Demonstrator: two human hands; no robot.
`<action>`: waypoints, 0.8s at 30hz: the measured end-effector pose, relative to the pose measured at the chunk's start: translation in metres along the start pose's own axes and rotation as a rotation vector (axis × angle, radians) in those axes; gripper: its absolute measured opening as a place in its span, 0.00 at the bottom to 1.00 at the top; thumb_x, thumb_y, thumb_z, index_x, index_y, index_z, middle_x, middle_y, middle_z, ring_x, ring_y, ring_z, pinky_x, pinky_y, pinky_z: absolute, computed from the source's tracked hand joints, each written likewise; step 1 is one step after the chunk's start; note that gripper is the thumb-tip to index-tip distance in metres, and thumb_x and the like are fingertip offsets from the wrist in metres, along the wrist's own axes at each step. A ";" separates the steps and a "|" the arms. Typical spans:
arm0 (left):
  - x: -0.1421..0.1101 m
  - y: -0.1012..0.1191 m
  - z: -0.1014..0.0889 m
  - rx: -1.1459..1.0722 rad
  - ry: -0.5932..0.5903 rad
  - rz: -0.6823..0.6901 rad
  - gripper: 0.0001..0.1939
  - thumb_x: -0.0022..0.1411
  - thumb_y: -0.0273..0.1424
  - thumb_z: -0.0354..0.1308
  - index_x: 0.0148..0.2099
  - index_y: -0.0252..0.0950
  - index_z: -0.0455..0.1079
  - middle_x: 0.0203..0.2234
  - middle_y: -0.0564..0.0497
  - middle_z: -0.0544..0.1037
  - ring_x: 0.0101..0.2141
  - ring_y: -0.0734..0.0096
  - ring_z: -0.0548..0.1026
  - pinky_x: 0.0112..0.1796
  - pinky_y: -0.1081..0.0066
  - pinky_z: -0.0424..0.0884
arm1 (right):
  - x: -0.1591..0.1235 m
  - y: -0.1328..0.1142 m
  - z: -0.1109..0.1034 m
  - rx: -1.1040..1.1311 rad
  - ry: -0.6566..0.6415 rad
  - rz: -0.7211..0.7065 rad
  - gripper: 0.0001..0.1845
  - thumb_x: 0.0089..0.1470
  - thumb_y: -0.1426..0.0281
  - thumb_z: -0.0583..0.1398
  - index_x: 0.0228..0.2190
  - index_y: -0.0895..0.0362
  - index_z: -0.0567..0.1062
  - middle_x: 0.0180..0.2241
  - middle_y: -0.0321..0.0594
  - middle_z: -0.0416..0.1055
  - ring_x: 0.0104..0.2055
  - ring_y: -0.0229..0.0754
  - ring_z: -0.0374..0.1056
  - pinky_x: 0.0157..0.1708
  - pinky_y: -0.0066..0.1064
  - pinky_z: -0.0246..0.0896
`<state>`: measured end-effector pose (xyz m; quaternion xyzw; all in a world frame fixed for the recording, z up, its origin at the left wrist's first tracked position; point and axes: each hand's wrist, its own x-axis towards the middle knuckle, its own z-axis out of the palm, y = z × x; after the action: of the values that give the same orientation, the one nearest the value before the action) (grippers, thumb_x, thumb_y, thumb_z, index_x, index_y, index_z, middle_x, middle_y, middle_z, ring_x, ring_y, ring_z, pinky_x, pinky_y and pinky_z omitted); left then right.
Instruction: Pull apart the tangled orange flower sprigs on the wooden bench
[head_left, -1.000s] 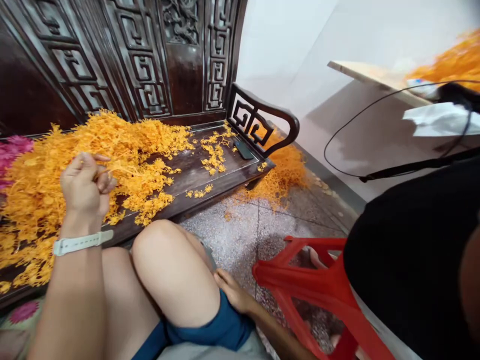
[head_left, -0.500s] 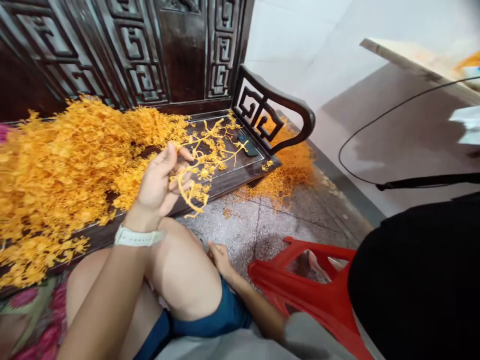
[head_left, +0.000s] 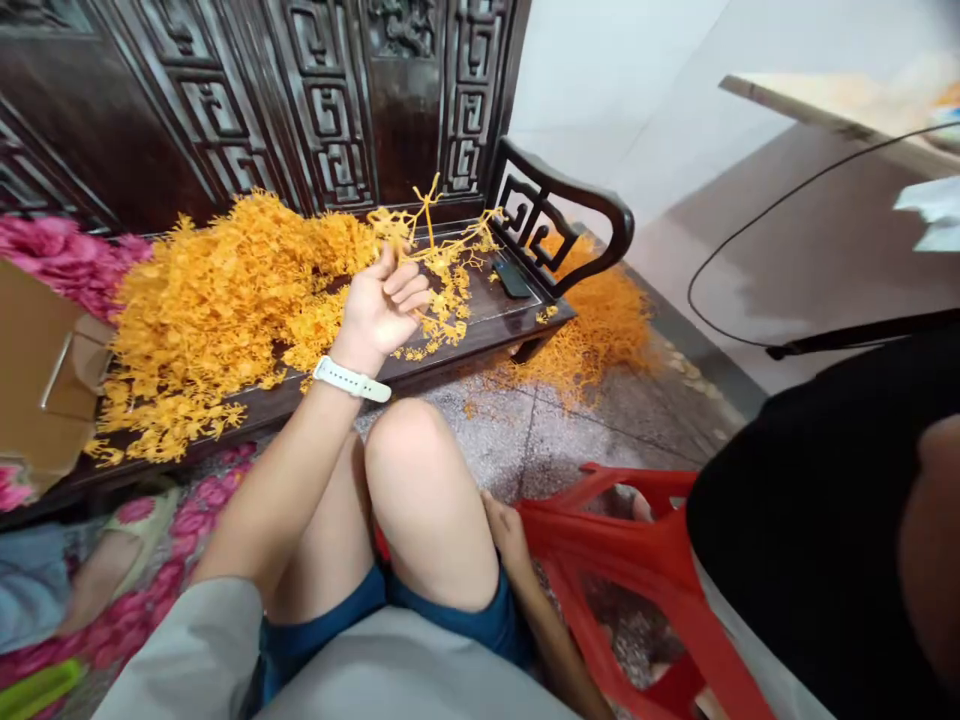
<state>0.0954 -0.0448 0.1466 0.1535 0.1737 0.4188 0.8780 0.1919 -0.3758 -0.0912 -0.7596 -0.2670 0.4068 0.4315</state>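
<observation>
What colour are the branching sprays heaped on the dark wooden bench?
Branching sprays: yellow-orange, clearest in the head view.

Head cam: sole view, worn on the head, looks forward and down
Knees [head_left: 416, 480]: close below, lower centre
Left hand [head_left: 382, 308]: near, left of centre
Bench [head_left: 409, 125]: ahead, left to centre
Red stool [head_left: 637, 555]: close, lower right
Wall [head_left: 585, 90]: beyond, upper right

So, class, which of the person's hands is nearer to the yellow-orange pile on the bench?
Left. The left hand is by the right-hand end of the pile, a yellow sprig at its fingertips. The right hand is farther away, beside the right knee.
</observation>
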 end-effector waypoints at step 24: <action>0.117 0.020 -0.055 -0.077 0.313 -0.022 0.19 0.78 0.38 0.63 0.34 0.41 0.62 0.14 0.62 0.51 0.13 0.80 0.47 0.17 0.73 0.42 | 0.137 -0.253 0.080 -0.275 0.153 -1.224 0.17 0.77 0.61 0.55 0.35 0.52 0.75 0.28 0.38 0.73 0.27 0.38 0.66 0.30 0.35 0.59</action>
<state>0.1267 0.0663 0.0857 0.0505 0.2938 0.4341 0.8501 0.1824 -0.1150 0.0528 -0.5445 -0.6715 -0.0071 0.5025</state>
